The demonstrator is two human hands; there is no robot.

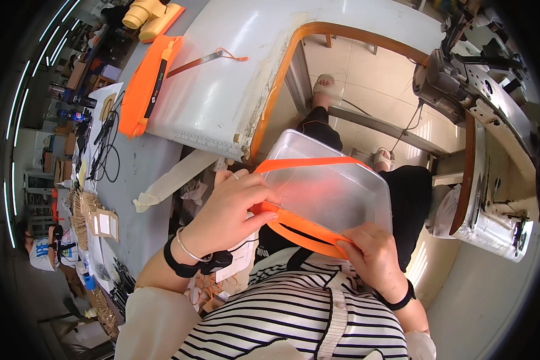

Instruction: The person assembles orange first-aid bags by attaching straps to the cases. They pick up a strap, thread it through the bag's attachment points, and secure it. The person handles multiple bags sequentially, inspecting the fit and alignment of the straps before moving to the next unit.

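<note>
An orange fabric band (300, 225) with a dark slit or dark strip along it stretches between my hands, over the near side of a shallow silver metal tray (324, 191). My left hand (237, 205) pinches its left end between thumb and fingers. At the other end, my right hand (372, 255) has thumb and fingers closed on the band, beside the tray's near right corner. Another orange length crosses the tray's far side; whether it is one piece with the band I cannot tell. The tray sits above my lap, below the table edge.
A sewing machine (441, 84) stands at right. On the pale table (222, 102) lie an orange pouch (150, 84) with a black strip and a narrow strap. A yellow-orange object (153, 18) is behind them. Black cables (105, 144) and paper cards (105, 224) lie at left.
</note>
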